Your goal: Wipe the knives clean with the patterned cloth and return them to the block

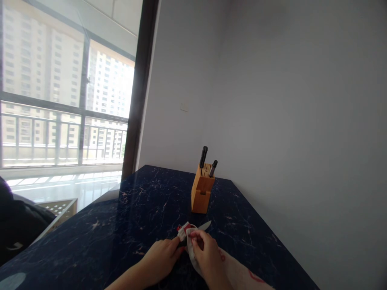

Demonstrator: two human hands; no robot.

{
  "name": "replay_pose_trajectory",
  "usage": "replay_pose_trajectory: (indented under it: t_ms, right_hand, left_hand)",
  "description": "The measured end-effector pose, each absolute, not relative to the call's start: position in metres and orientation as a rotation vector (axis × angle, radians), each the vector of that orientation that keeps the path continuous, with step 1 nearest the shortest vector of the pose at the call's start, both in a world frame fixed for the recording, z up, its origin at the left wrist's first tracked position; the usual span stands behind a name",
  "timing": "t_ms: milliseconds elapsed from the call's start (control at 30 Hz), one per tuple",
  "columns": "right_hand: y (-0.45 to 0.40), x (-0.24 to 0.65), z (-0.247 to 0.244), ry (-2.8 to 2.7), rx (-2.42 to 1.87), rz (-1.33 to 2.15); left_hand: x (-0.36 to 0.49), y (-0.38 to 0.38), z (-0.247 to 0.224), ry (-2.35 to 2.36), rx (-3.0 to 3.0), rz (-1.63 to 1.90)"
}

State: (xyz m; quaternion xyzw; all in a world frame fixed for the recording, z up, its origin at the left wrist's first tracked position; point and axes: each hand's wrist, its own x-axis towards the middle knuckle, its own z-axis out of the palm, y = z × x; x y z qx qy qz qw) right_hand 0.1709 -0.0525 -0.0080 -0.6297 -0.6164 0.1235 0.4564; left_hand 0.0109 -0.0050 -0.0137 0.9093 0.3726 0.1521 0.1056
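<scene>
A small knife (206,225) lies across the space between my hands, its bare blade tip pointing up and to the right. My left hand (160,256) is closed around its dark handle, which the fingers partly hide. With thumb and fingers pinched, my right hand (208,251) grips a whitish cloth (237,269) with red markings. Part of that cloth is bunched against the knife near the handle, and the rest trails beneath my right wrist toward the lower right. Just beyond the blade stands a wooden knife block (202,197).
Two black-handled knives stick up from the block, one taller knife handle (203,156) and one shorter knife handle (213,168). The dark marbled table (145,209) borders a wall on the right. At the left edge is a black object (21,225).
</scene>
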Motion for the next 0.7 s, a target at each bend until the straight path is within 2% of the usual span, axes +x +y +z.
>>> replay_pose_trajectory:
  t_ms: [700]
  right_hand:
    - [-0.05, 0.181, -0.004, -1.476, -1.541, 0.224]
  left_hand:
    - [0.008, -0.005, -0.01, 1.026, 2.682, 0.475]
